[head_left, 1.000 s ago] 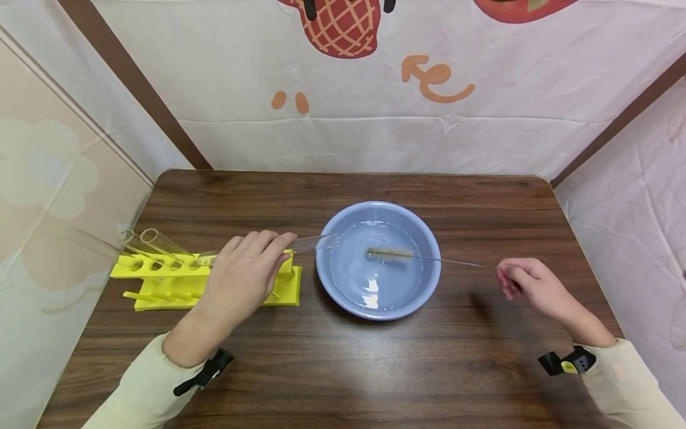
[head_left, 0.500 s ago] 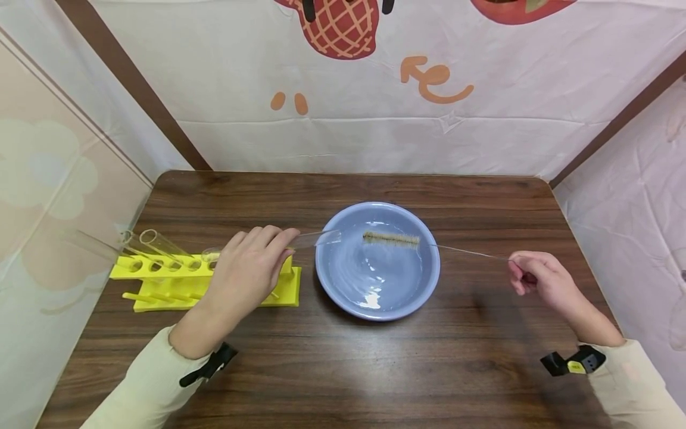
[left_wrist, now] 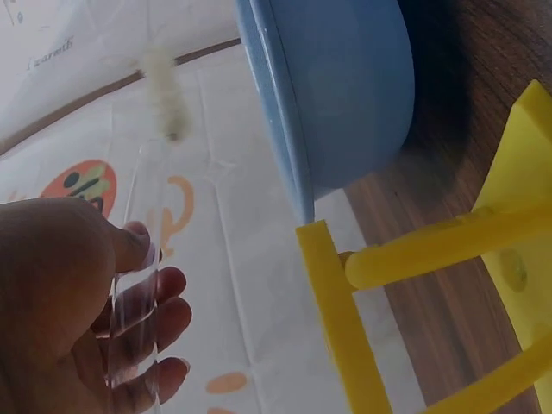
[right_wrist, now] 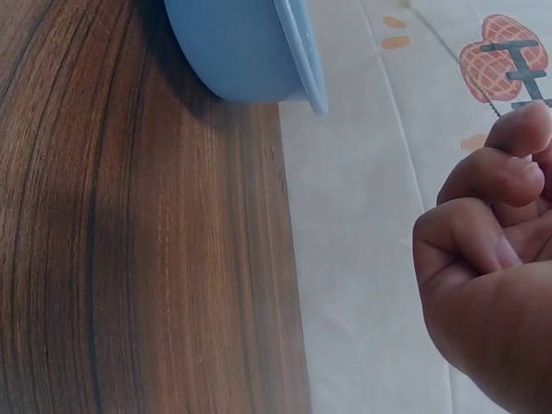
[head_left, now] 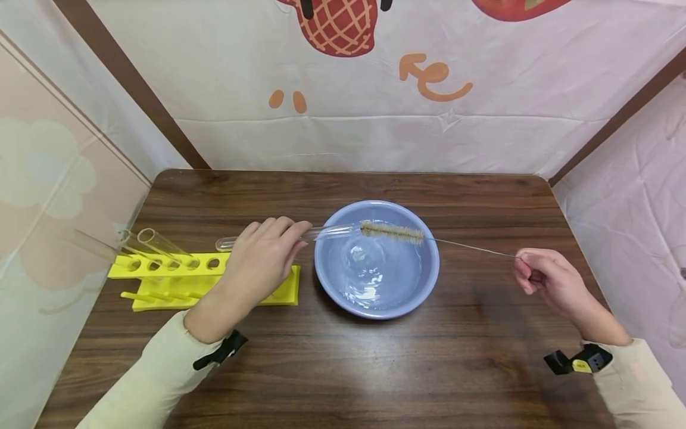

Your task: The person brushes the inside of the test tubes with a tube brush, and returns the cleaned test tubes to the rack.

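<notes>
My left hand [head_left: 265, 259] grips a clear glass test tube [head_left: 334, 232], held sideways with its open end over the left part of a blue basin [head_left: 323, 280] of water. In the left wrist view, thumb and fingers wrap round the tube [left_wrist: 138, 302]. My right hand [head_left: 552, 283] pinches the thin wire handle of a test tube brush [head_left: 393, 232]. The bristles hang above the water, their tip right at the tube's mouth; whether it has entered cannot be told. Only part of the wire shows in the right wrist view, beside the curled fingers [right_wrist: 483, 224].
A yellow test tube rack [head_left: 161, 302] stands left of the basin, partly behind my left forearm. Several glass tubes [head_left: 161, 243] lean in its left holes. Fabric walls [head_left: 343, 143] with printed pictures enclose the wooden table [head_left: 386, 369] at the back and sides.
The brush has risen out of the water and shifted back, with my right hand moving slightly right. My left hand has brought the test tube right and up, to the brush tip.
</notes>
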Available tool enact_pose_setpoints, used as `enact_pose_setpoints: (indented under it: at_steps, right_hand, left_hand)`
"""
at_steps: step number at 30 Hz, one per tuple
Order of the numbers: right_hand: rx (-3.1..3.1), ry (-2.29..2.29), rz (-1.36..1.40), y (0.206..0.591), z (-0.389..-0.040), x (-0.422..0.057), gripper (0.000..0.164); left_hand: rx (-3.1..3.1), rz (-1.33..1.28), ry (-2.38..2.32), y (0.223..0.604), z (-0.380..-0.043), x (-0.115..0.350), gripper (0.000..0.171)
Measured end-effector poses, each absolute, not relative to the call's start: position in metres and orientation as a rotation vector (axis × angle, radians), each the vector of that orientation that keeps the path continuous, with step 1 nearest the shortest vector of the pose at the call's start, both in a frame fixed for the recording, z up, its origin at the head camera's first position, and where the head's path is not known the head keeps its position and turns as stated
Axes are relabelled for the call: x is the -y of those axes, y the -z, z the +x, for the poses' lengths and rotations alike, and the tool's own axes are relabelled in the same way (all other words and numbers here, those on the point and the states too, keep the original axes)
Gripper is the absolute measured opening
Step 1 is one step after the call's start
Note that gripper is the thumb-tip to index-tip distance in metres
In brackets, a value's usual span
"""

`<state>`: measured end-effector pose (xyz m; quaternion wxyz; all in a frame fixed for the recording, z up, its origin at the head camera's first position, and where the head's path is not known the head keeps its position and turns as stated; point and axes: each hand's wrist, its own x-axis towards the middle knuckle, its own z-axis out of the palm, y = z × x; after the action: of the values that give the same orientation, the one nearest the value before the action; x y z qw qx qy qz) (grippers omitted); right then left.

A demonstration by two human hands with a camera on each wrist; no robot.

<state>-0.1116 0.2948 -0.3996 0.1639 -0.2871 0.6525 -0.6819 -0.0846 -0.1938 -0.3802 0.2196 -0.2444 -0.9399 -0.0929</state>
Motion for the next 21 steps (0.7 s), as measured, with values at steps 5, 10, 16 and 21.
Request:
enact_pose_setpoints:
  at_steps: [5, 10, 16, 21]
  right_hand:
    - [-1.905, 1.917, -0.819, 0.3967, -0.1103, -0.2932, 0.039]
    - [-1.869, 1.936, -0.830, 0.3959, -0.1096, -0.2926, 0.039]
    - [-1.826, 1.973, -0.816, 0.3945, -0.1084, -0.2928, 0.040]
    - [-1.856, 1.962, -0.790, 0.3935, -0.1077, -0.2933, 0.039]
  left_hand:
    - [2.624, -0.688, 0.283, 0.3770, -0.0862, 0.1904, 0.028]
    - [2.631, -0.704, 0.301, 0.3753, -0.0879, 0.1880, 0.028]
    - [2.617, -0.711, 0.299, 0.3759, -0.0886, 0.1867, 0.028]
    - [2.569, -0.725, 0.298, 0.3774, -0.0890, 0.1864, 0.026]
